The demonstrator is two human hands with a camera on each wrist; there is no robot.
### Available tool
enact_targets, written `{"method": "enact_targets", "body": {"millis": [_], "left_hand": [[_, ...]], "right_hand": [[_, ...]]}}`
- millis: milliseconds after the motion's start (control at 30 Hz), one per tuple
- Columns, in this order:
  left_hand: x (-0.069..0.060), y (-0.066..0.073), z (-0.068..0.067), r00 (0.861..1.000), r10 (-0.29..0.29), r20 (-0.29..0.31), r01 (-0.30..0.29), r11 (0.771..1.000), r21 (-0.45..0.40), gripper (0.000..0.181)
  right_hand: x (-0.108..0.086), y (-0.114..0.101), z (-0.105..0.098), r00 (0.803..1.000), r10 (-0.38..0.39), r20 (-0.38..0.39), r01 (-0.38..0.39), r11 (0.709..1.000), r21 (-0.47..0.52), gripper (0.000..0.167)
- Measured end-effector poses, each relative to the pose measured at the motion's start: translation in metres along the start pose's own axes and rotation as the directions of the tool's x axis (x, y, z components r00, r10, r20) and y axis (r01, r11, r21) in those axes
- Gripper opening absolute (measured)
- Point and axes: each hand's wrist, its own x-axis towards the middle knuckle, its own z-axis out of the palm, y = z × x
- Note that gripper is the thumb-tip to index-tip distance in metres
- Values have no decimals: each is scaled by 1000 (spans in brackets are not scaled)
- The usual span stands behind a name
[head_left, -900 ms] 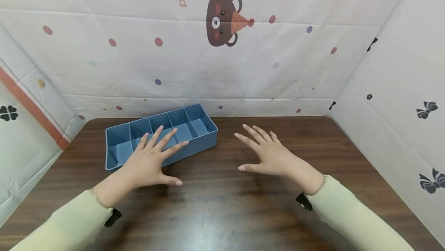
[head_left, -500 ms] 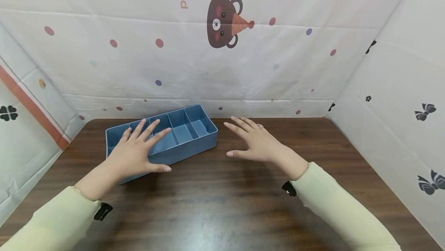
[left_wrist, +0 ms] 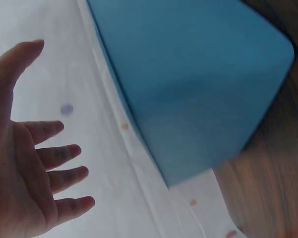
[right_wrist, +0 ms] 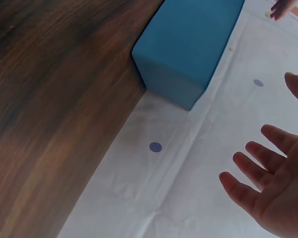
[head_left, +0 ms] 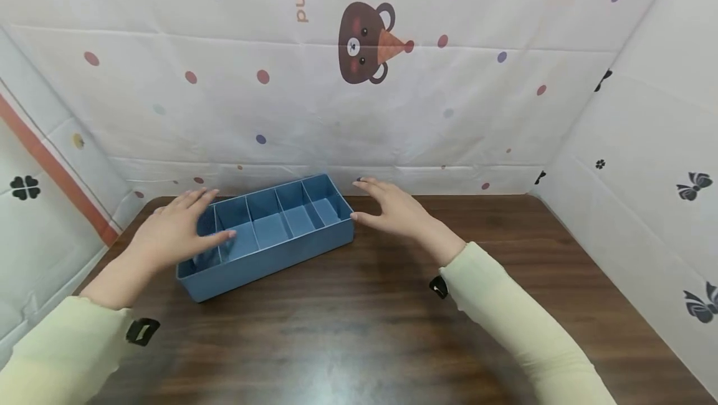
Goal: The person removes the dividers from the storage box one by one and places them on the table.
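Observation:
A blue divided storage box (head_left: 275, 258) lies at a slant on the table, its several compartments holding nothing visible. Over its left end hovers my left hand (head_left: 174, 230), fingers extended and thumb spread apart. My right hand (head_left: 395, 209) is beside the right end, thumb tip close to the corner; whether it touches cannot be told. In the left wrist view the left hand (left_wrist: 25, 163) shows apart from the box (left_wrist: 188, 89). The right wrist view has the right hand (right_wrist: 273, 173) with spread fingers, also apart from the box (right_wrist: 184, 49).
The dark wooden table (head_left: 348, 330) extends in front of the box and to its right. A white printed cloth (head_left: 303, 106) hangs behind it, close to the box's back edge, and more cloth (head_left: 645, 162) covers the right side.
Both hands have moved toward the box: the left went leftward to its left end, the right went left and forward to its right end. The box has stayed in place.

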Motion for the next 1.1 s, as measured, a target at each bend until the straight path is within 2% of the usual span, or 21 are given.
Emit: {"method": "enact_targets", "body": {"millis": [133, 300, 500, 633, 900, 1100], "left_hand": [[1, -19, -4, 997, -77, 15, 77, 997, -27, 100], [2, -41, -6, 984, -169, 58, 172, 983, -60, 99], [-2, -60, 4, 966, -228, 119, 240, 966, -93, 97], [-2, -65, 12, 952, -258, 165, 277, 955, -108, 98], [5, -71, 28, 932, -272, 239, 311, 940, -142, 96], [7, -74, 38, 917, -294, 270, 343, 926, -158, 85]], "right_hand": [[10, 2, 3, 999, 26, -18, -26, 1000, 10, 70], [24, 7, 8, 999, 46, -26, -45, 999, 15, 67], [42, 12, 18, 998, 62, -4, -62, 998, 0, 66], [52, 12, 24, 997, 71, 5, -71, 997, -6, 64], [71, 11, 39, 993, 112, 24, -111, 993, -45, 63], [80, 9, 49, 984, 174, 45, -170, 982, -86, 50]]}}
